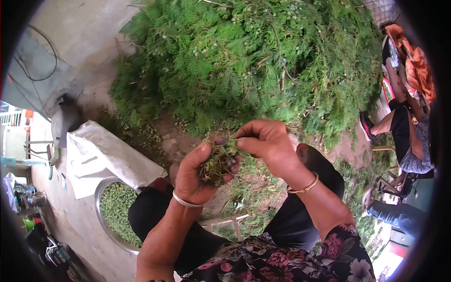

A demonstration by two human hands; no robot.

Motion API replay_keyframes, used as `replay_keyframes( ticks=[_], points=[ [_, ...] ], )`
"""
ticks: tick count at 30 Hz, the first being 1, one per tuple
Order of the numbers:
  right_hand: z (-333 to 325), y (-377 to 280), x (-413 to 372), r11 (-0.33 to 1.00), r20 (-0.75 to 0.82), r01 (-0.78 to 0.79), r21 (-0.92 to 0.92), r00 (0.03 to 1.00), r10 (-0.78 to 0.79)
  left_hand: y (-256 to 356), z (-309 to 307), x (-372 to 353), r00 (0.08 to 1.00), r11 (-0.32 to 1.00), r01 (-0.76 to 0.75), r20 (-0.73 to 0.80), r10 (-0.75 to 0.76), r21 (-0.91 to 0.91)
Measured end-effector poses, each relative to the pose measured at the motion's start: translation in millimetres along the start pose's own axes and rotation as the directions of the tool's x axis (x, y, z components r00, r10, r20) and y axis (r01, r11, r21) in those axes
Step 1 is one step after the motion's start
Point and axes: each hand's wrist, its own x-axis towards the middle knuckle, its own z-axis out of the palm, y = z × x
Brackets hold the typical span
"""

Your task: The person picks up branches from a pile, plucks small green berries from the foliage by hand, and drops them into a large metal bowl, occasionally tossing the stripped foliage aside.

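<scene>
My left hand (192,171) is cupped around a clump of green and brownish sprigs (217,162), palm turned up. The fingers of my right hand (265,143) pinch at the top right edge of that clump, on a small green bit (231,148). Both hands are above my lap, close together. Beyond them rises a big heap of green conifer branches (244,61), dotted with small pale green cones. Down to the left, a round metal basin (100,207) holds many small green cones (120,211).
A white sack (112,152) lies beside the basin. Loose sprigs (253,188) litter the floor around my legs. On the right a seated person (413,127) is near an orange cloth (413,61), and another person's jeans leg (397,218) shows below. Cables (44,56) lie at upper left.
</scene>
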Motion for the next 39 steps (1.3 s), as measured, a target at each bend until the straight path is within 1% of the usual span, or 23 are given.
replay_keyframes(
  ticks=[1, 2, 3, 4, 6, 8, 10, 11, 12, 13, 14, 15, 18, 19, 23, 25, 26, 28, 29, 32, 34, 38, 39],
  points=[
    [3.7, 1.7, -1.9, 1.0, -0.014, -0.002, -0.009, 1.0, 0.002, -1.0, -1.6, 0.7, 1.0, 0.999, -0.007, -0.019, 0.008, 0.053],
    [8.0, 2.9, -4.2, 0.973, -0.039, 0.142, -0.18, 0.988, -0.151, -2.8, -2.3, 0.8, 1.0, 0.999, 0.006, -0.007, -0.005, 0.048],
    [10.9, 4.2, -4.6, 0.897, -0.035, 0.27, -0.35, 0.953, -0.3, -4.5, -2.4, 0.4, 0.997, 1.0, -0.017, -0.078, 0.019, 0.026],
    [12.0, 6.5, -3.9, 0.895, -0.05, 0.261, -0.363, 0.953, -0.298, -5.6, -1.6, 1.0, 0.988, 0.999, -0.038, -0.151, 0.039, 0.008],
    [14.1, 12.2, -3.0, 0.724, -0.005, 0.416, -0.55, 0.865, -0.501, -6.8, 0.5, 2.2, 0.983, 0.999, -0.033, -0.181, 0.035, 0.012],
    [12.9, 11.6, -1.1, 0.75, -0.03, 0.365, -0.551, 0.89, -0.455, -6.7, -2.3, 0.8, 0.981, 1.0, -0.029, -0.192, 0.03, 0.006],
    [8.1, 6.6, 4.2, 0.843, -0.168, 0.23, -0.486, 0.922, -0.349, -5.0, -7.0, -2.4, 0.991, 1.0, -0.014, -0.135, 0.017, 0.023],
    [5.3, 0.2, 3.5, 0.927, -0.182, 0.136, -0.35, 0.961, -0.21, -4.2, -7.9, -5.6, 0.99, 0.999, -0.018, -0.139, 0.014, -0.029],
    [2.6, -0.6, 4.6, 0.919, -0.208, 0.131, -0.372, 0.953, -0.22, -3.8, -8.2, -6.3, 0.991, 0.997, -0.012, -0.131, 0.001, -0.08],
    [-0.4, -0.2, 5.8, 0.989, -0.146, 0.013, -0.149, 0.989, -0.035, -3.5, -9.9, -6.1, 0.99, 0.999, -0.024, -0.136, 0.018, -0.039],
    [-5.0, -1.2, 6.3, 0.989, -0.044, -0.126, 0.077, 0.991, 0.13, -2.8, -8.3, -5.3, 0.996, 0.996, -0.024, -0.088, 0.016, -0.087],
    [-6.7, -7.2, 5.0, 0.966, 0.062, -0.19, 0.176, 0.981, 0.182, -3.9, -8.1, -1.5, 0.998, 0.994, -0.024, -0.067, 0.017, -0.105],
    [-5.3, -7.4, 5.2, 0.956, 0.125, -0.271, 0.113, 0.958, 0.257, 1.4, -7.3, -5.6, 0.99, 0.994, -0.072, -0.13, 0.062, -0.076],
    [-3.8, -10.5, 5.6, 0.966, 0.123, -0.258, 0.004, 0.959, 0.255, 2.1, -6.6, -6.1, 0.983, 0.995, -0.077, -0.168, 0.066, -0.057],
    [-1.5, -12.7, 4.5, 0.978, 0.184, -0.207, -0.021, 0.961, 0.207, 2.4, -1.9, -3.6, 0.981, 0.992, -0.123, -0.153, 0.119, -0.018],
    [2.0, -0.4, 3.6, 0.998, 0.167, -0.067, 0.002, 0.984, 0.066, 1.6, -1.0, -2.2, 0.981, 0.99, -0.135, -0.134, 0.139, 0.039],
    [3.7, -1.2, 2.8, 0.998, 0.178, -0.066, 0.005, 0.982, 0.064, 1.1, 0.3, -2.2, 0.979, 0.989, -0.144, -0.14, 0.148, 0.04],
    [6.3, -5.6, 0.6, 0.992, 0.148, 0.004, -0.125, 0.989, 0.015, 0.2, 3.6, -3.0, 0.973, 0.967, -0.179, -0.117, 0.201, 0.18],
    [7.2, -7.3, 0.2, 0.993, 0.152, 0.004, -0.122, 0.988, 0.015, 0.4, 6.2, -4.3, 0.965, 0.955, -0.176, -0.152, 0.215, 0.238],
    [7.3, -7.4, -0.8, 0.985, 0.146, -0.035, -0.168, 0.987, 0.06, 0.2, 9.4, -4.9, 0.96, 0.951, -0.181, -0.164, 0.226, 0.249],
    [6.6, -0.3, 0.1, 0.969, 0.126, 0.13, -0.209, 0.986, -0.105, -0.8, 8.9, -2.3, 0.954, 0.951, -0.168, -0.2, 0.224, 0.261],
    [4.0, 2.3, 1.8, 0.982, 0.13, 0.105, -0.154, 0.988, -0.085, -0.5, 3.4, -2.2, 0.962, 0.955, -0.116, -0.21, 0.176, 0.272],
    [3.4, -6.2, 0.5, 0.997, 0.176, -0.079, 0.0, 0.981, 0.078, 0.2, 2.6, -3.4, 0.961, 0.955, -0.117, -0.211, 0.177, 0.271]
  ],
)
